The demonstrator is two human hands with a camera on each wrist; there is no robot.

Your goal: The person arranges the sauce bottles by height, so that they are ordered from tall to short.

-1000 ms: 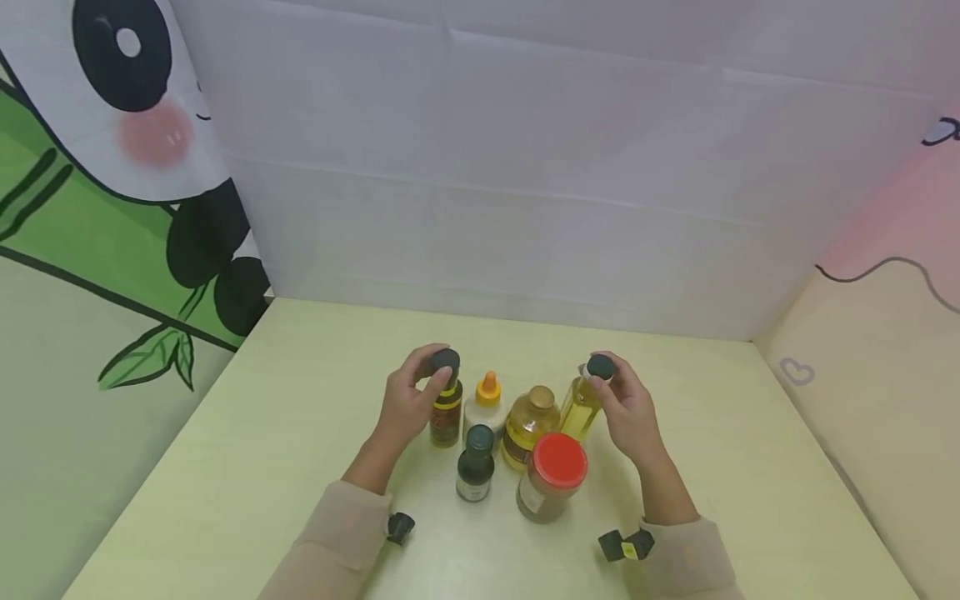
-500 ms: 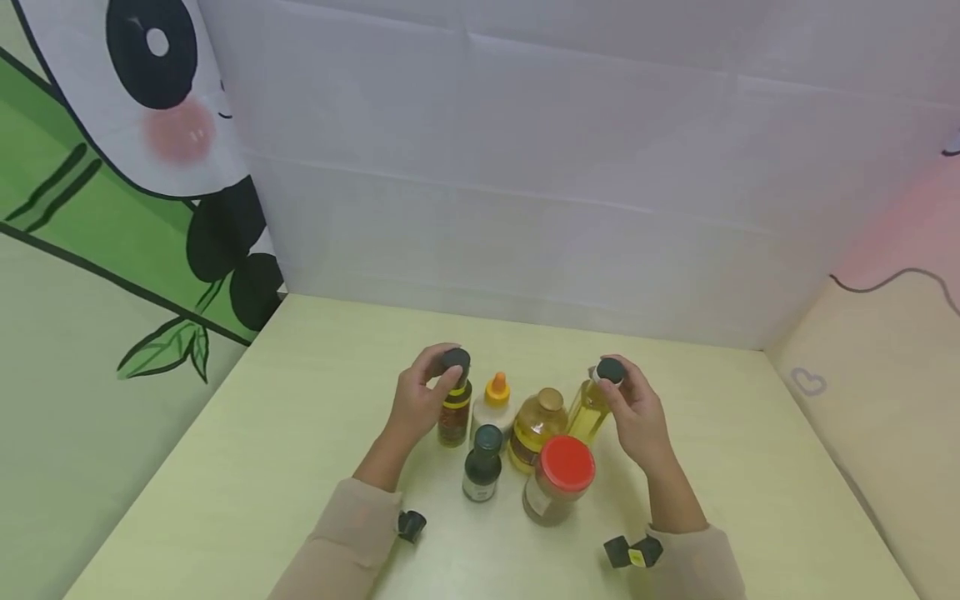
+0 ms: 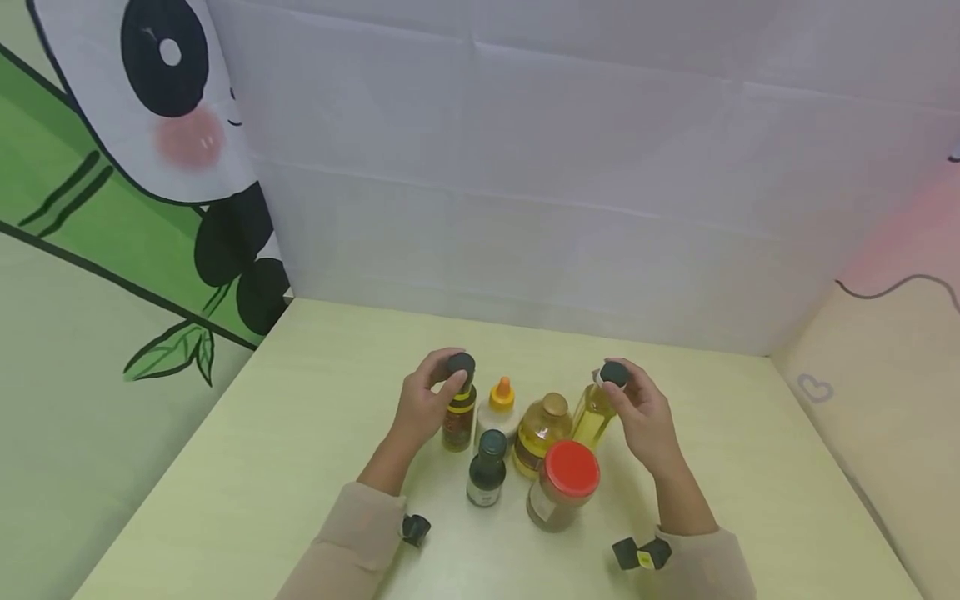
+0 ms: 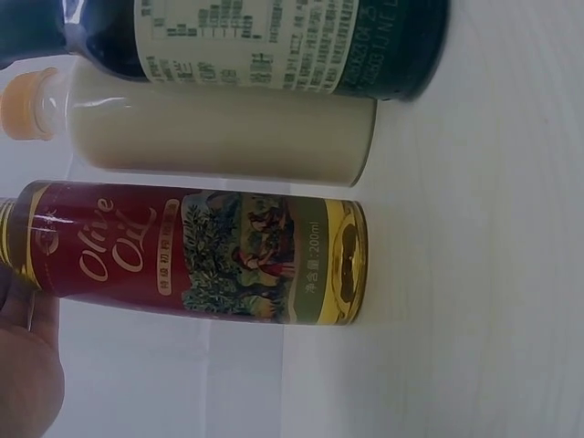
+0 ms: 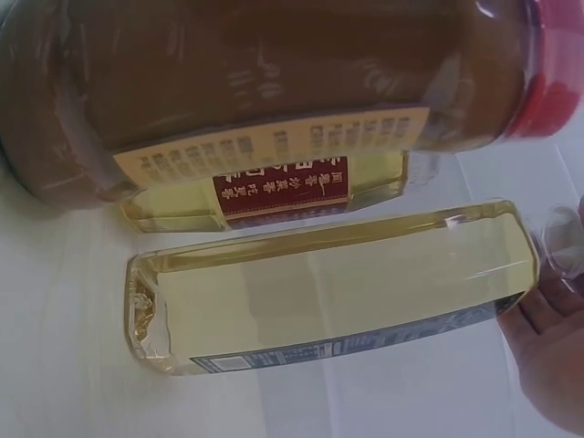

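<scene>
Pale surface point(image 3: 750, 467), white sheet point(image 3: 562, 167) behind far edge. Left hand point(image 3: 422, 406): pinching olive-oil bottle point(image 3: 458, 427) at top. Right hand point(image 3: 651, 417): apparently pinching square-sided oil bottle point(image 3: 592, 418) at top. Red-lidded jar point(image 3: 567, 479) between.

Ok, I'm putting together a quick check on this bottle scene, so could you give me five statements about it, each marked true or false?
1. The left hand holds the olive oil bottle near its top. True.
2. The right hand touches nothing. False: it holds the tall bottle of pale yellow oil near its top.
3. The orange-tipped bottle stands between the olive oil bottle and the round amber bottle. True.
4. The wide jar has a blue lid. False: its lid is red.
5. The small dark bottle stands nearer the person than the orange-tipped bottle. True.
</scene>
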